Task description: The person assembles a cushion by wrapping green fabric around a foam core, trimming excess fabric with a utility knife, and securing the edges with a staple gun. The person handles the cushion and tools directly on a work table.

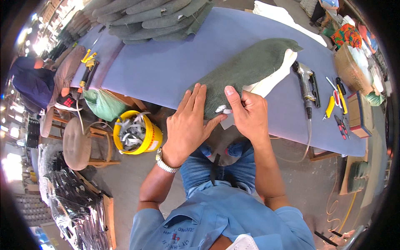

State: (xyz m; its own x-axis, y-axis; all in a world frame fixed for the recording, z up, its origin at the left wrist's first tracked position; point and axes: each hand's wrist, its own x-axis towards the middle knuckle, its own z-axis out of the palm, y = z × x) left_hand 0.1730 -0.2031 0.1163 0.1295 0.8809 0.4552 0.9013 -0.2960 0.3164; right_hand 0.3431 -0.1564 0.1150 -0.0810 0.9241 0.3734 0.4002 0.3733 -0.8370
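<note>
A long dark green fabric-covered pad (250, 62) lies slantwise at the near edge of the blue-grey table (154, 71). Along its right side a white lining (273, 81) shows. My left hand (185, 127), with a metal watch band at the wrist, rests on the pad's near end, its fingers stretched flat and its thumb out to the right. My right hand (252, 116) grips the near right edge, thumb on top and fingers curled below. Between both hands a small white tuft (223, 109) sticks out at the pad's end.
Right of the pad lie an air stapler (306, 85) with a hose, yellow-handled scissors (332, 102) and red-handled pliers (342, 127). Green pads (162, 21) are stacked at the back left. A yellow bucket (152, 133) of strips stands below; another person (33, 79) sits far left.
</note>
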